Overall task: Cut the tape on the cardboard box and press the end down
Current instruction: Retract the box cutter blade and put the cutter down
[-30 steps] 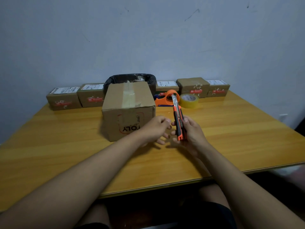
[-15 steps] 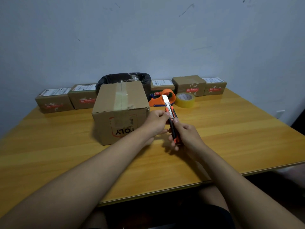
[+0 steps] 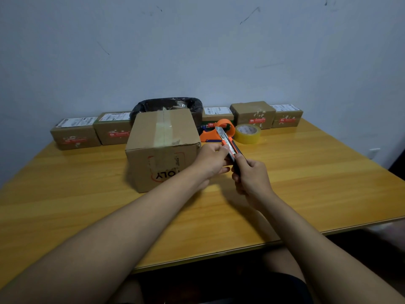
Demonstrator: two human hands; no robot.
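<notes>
A brown cardboard box point(image 3: 163, 148) stands mid-table, with clear tape point(image 3: 162, 128) running down its top and over the front face. Just right of the box, my right hand point(image 3: 252, 178) grips the handle of an orange and black utility knife point(image 3: 229, 145), whose blade points up and away. My left hand point(image 3: 211, 160) pinches the knife's upper body near the slider, close to the box's right front corner. The blade is apart from the tape.
An orange tape dispenser point(image 3: 215, 131) and a yellowish tape roll point(image 3: 247, 133) lie behind the knife. Several small labelled parcels point(image 3: 75, 132) line the wall, beside a black-lined bin point(image 3: 166, 105). The wooden table's front edge point(image 3: 219, 255) runs under my forearms.
The knife has tilted left and my left hand has closed onto its upper body. The view has shifted slightly, so the box appears further left.
</notes>
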